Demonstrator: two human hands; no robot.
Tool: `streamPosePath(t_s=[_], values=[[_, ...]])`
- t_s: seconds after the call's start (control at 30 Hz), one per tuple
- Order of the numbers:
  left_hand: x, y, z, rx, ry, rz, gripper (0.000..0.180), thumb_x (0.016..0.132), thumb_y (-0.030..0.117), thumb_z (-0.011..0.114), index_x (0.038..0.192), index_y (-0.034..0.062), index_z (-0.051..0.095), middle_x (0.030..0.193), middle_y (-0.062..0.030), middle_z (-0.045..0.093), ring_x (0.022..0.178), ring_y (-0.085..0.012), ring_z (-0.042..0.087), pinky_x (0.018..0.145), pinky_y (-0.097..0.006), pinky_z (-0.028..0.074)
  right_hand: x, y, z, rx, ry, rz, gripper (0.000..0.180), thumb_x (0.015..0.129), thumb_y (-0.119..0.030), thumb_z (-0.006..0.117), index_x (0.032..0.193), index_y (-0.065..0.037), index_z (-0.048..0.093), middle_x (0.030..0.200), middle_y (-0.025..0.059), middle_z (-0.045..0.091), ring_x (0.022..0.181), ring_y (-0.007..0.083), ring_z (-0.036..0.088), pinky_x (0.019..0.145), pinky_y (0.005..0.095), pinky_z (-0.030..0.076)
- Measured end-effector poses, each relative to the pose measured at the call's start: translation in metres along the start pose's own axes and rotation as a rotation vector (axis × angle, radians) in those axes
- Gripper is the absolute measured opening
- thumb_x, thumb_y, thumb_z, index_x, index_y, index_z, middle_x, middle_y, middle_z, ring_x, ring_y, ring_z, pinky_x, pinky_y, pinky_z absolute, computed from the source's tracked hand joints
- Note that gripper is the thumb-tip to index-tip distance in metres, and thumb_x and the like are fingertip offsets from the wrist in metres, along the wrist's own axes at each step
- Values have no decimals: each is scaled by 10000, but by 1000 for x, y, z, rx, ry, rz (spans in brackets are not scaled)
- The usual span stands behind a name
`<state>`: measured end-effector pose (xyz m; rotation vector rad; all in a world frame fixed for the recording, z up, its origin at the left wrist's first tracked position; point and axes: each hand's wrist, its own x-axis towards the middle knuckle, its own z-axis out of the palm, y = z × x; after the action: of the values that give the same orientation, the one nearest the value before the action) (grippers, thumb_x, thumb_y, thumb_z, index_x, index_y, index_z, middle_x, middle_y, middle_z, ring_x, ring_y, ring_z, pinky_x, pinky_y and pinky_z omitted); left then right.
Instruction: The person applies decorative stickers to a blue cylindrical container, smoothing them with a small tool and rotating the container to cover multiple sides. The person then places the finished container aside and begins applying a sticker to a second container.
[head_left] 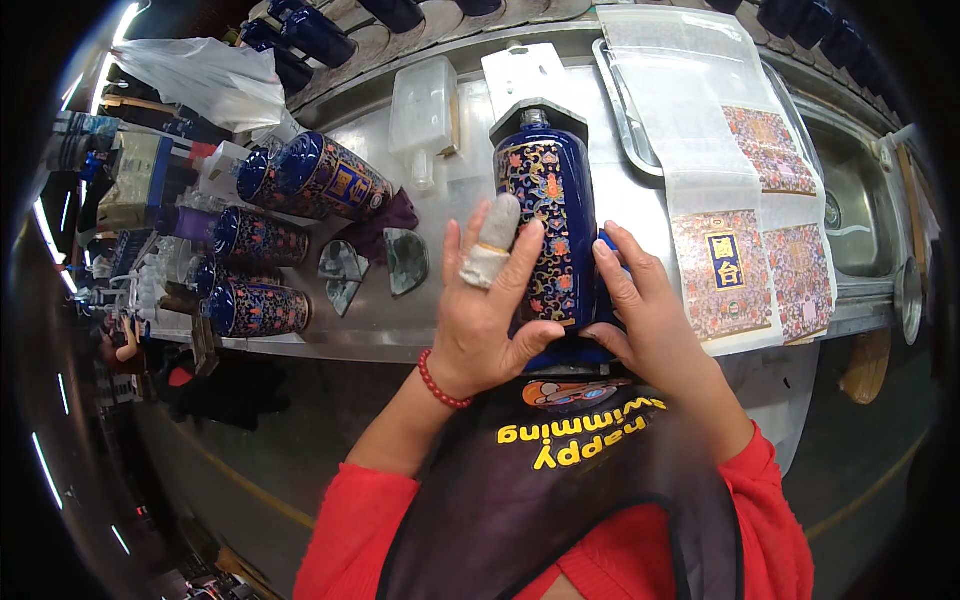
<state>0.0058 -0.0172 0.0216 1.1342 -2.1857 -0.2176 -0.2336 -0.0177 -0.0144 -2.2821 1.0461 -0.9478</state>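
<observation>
A dark blue bottle (550,215) with a colourful floral decal lies on the bench, its neck pointing away from me. My left hand (487,300) rests on its left side with fingers outstretched and spread over the decal. One of its fingers wears a greyish finger cot (490,250), and the thumb touches near the bottle's base. Along the right side, my right hand (640,310) has its fingers and thumb bent against the bottle, gripping it. A bit of blue shows under those fingers; what it is I cannot make out. Behind the neck sits a dark angular block (510,118).
Printed decal sheets (725,270) hang over the bench at right, beside a metal sink (860,195). Several decorated bottles (262,305) lie at left, near a purple cloth (395,220) and dark stone-like pieces (407,260). A clear plastic container (422,105) stands farther back.
</observation>
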Motion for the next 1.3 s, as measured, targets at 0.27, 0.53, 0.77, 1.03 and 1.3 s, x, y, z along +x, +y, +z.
streamPosePath(t_s=[0.27,0.53,0.77,1.03,1.3], values=[[-17,19,14,247,-107,35,743,964,668,512,1480,137,569,1554,-266,442,1470,-485,337,1223,-604,104,2,0,5,-32,4,-24,983,688,-80,846,1553,-28,381,1557,247,380,1293,436,495,1076,495,436],[-22,15,10,34,-19,-107,774,945,684,531,1496,140,549,1573,-262,419,1486,-469,305,1216,-620,108,0,-1,6,-2,14,-11,1020,696,-46,844,1573,1,326,1573,257,375,1353,442,462,1122,483,411],[-41,19,18,249,-79,-12,697,985,663,479,1485,186,573,1565,-223,457,1485,-448,318,1229,-606,78,1,0,10,-61,52,-41,966,691,-75,848,1523,46,374,1520,269,410,1253,446,518,1055,495,449],[-36,28,24,297,-78,13,543,975,615,532,1376,277,673,1585,-240,420,1498,-431,305,1234,-604,82,2,0,12,-74,83,-51,936,697,-60,831,1515,48,388,1511,270,422,1250,445,521,1048,495,455],[-51,18,24,37,112,-59,721,1003,616,499,1469,69,560,1539,-251,476,1465,-451,371,1230,-609,63,0,0,12,-75,61,-38,910,714,-76,832,1502,58,398,1498,271,437,1261,449,519,1061,490,449]])
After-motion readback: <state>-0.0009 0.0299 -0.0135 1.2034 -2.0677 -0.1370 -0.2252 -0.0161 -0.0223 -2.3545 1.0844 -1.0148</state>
